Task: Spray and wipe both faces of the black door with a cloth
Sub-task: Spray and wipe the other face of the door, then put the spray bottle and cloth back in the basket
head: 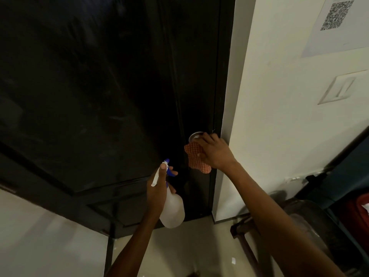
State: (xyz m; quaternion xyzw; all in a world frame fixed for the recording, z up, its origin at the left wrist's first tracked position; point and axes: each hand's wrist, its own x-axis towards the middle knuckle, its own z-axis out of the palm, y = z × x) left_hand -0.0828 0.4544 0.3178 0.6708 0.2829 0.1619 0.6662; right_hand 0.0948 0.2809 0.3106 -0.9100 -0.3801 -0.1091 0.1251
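The black door [89, 86] fills the upper left of the head view, with its right edge against a white wall. My left hand [157, 186] grips the neck of a white spray bottle [172, 210] with a blue trigger, its nozzle pointing at the door. My right hand [214, 151] holds an orange checked cloth [194, 156] against the door at the round metal knob [194, 135], fingers curled over the knob. The cloth hangs below my palm and hides part of the knob.
A white wall [279, 106] stands right of the door, carrying a QR code sheet [337, 15] and a switch plate [339, 88]. A dark chair [299, 226] sits low on the right. The pale tiled floor [189, 246] shows below the door.
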